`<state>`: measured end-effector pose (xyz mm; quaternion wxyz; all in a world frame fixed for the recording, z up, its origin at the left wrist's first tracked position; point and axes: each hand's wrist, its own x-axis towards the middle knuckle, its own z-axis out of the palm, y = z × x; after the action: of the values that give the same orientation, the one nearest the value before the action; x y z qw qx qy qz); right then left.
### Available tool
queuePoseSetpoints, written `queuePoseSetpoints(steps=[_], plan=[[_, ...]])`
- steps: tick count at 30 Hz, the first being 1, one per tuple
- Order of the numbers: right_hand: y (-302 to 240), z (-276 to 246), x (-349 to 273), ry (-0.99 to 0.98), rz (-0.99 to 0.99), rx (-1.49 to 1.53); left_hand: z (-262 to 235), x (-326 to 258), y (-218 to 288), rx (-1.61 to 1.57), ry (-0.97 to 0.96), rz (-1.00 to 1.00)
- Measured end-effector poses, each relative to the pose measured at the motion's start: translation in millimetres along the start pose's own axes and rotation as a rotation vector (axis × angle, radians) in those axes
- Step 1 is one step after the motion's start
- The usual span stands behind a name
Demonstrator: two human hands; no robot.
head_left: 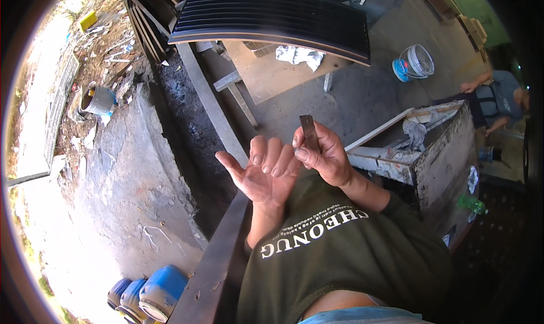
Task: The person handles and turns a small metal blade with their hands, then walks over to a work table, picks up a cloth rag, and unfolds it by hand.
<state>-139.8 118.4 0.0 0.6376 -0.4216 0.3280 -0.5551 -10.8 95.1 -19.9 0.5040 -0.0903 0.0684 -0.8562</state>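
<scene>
Left hand (265, 179): was spread wide, fingers half curled
Right hand (331, 161): pinched a small dark strip (309, 132)
Slatted black panel (272, 26): lay beyond them both

Blue barrels (162, 290) at lower left, white bucket (420, 62) on grey floor (371, 94), green plastic bottle (471, 204) at right

Open-sided workshop, black slatted panel (272, 24), stained grey floor (362, 94), white bucket (421, 63), blue drums (164, 287), littered ground (113, 43) outside
</scene>
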Motion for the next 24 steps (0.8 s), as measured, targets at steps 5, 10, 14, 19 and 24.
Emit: queuePoseSetpoints(steps=[5,10,14,19,24], plan=[[2,2,5,0.118,0.041,0.106,1,0,1,0.063,0.05,-0.019],[12,-17,18,-0.101,0.08,0.6,-2,-5,3,0.398,0.205,0.065],[9,-16,28,-0.113,0.052,0.786,3,-7,-6,1.272,0.201,0.269],[15,-6,34,0.017,-0.004,0.667,-1,-5,-3,1.583,0.111,0.413],[19,-1,34,-0.097,-0.062,0.093,8,4,1,1.921,0.062,0.406]])
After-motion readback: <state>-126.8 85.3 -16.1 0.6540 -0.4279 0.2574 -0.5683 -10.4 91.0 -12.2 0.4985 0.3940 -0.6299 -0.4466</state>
